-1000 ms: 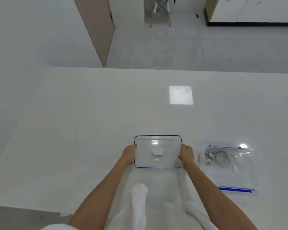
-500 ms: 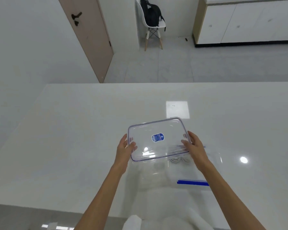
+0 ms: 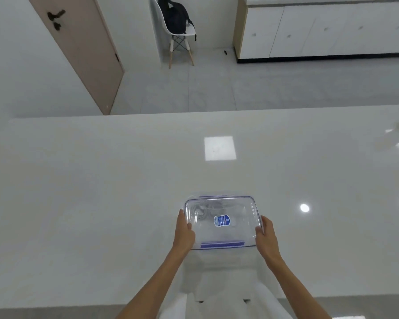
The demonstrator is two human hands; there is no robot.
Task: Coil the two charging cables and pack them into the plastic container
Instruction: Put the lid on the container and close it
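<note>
Low in the frame, two bare forearms reach up from the bottom edge, and both hands are on the clear plastic container [image 3: 222,223] just below centre: the left hand [image 3: 184,231] clamps its left short side, the right hand [image 3: 266,233] clamps the right short side, fingers [image 3: 259,230] curled over the rim on each end. I judge this box light and rigid, thin-walled and smooth, so likely slick under bare skin; a grip on the two short ends, as here, looks the steadiest place to hold it. Its long axis runs left to right across the frame, and the blue label [image 3: 221,221] at its middle faces the camera, though I can't say whether the open side is up or down. Through the clear plastic, pale cables [image 3: 202,211] show at the upper left of the box, with blue strips, seemingly a zip bag's, at its near and far edges; whether box and bag touch is unclear. Those cables should be soft and springy, apt to uncoil. Beyond lies the glossy white tabletop [image 3: 101,192], then a door at upper left, and a chair carrying a dark backpack at top centre.
</note>
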